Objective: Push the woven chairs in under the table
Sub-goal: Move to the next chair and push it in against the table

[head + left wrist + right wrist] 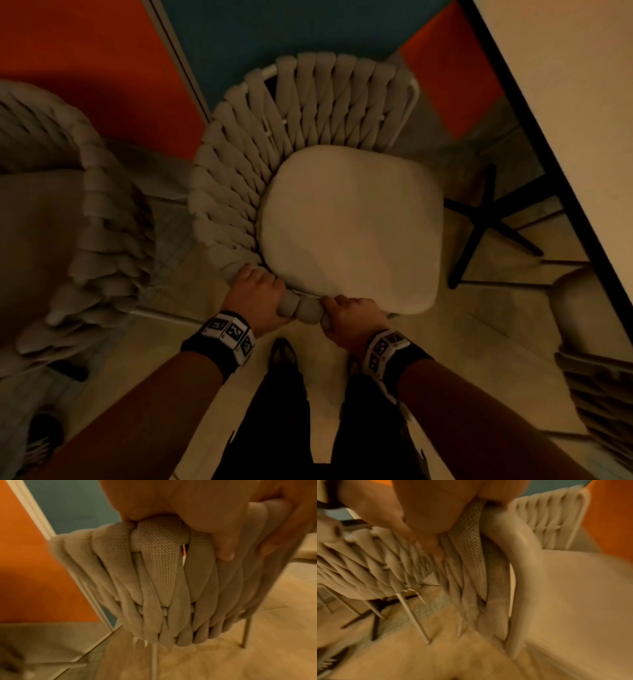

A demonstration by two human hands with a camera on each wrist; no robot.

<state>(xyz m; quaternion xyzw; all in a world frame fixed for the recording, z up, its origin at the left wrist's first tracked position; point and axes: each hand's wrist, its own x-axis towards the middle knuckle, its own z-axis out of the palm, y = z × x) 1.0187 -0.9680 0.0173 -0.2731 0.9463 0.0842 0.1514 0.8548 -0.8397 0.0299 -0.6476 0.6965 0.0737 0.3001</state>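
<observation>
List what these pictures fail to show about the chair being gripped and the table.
- Woven chair legs: hidden in the head view by its own seat cushion.
- Table: cut off by the head view's right edge, so its full extent is unknown.
- Left hand and right hand fingertips: curled out of sight round the woven rim.
- Right wrist view: motion blur smears the surroundings.
</observation>
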